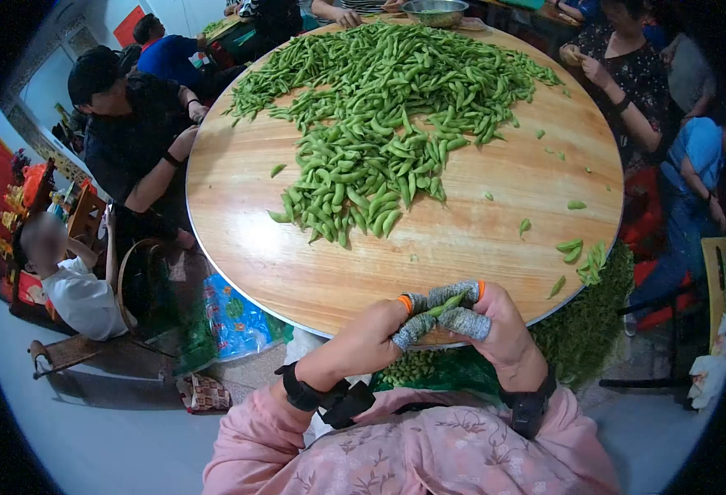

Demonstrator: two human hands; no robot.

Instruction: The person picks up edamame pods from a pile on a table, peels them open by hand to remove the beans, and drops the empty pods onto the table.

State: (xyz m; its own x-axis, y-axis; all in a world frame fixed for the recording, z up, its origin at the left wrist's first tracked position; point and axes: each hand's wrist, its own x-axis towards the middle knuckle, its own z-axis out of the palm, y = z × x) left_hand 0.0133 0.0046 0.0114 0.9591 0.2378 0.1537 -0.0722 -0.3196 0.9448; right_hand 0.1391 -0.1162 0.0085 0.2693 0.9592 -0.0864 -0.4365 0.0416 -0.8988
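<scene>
Just past the near edge of the round wooden table (247, 272), my two hands meet around one green soybean pod (447, 305). My left hand (379, 328) pinches the pod's left end, with grey knitted covers and an orange band on its fingers. On the other end, my right hand (495, 320) closes its thumb and finger, wearing similar covers. A large heap of soybean pods (396, 107) spreads over the far and middle part of the table. Below my hands, partly hidden, shelled beans or pods (412, 368) lie in a green bag.
Loose pods (591, 266) lie by the table's right edge, above a pile of green plant waste (594, 330). A metal bowl (435, 11) stands at the far side. A person in black (123, 132) sits left, another person (627, 74) right. A blue plastic bag (239, 318) lies at lower left.
</scene>
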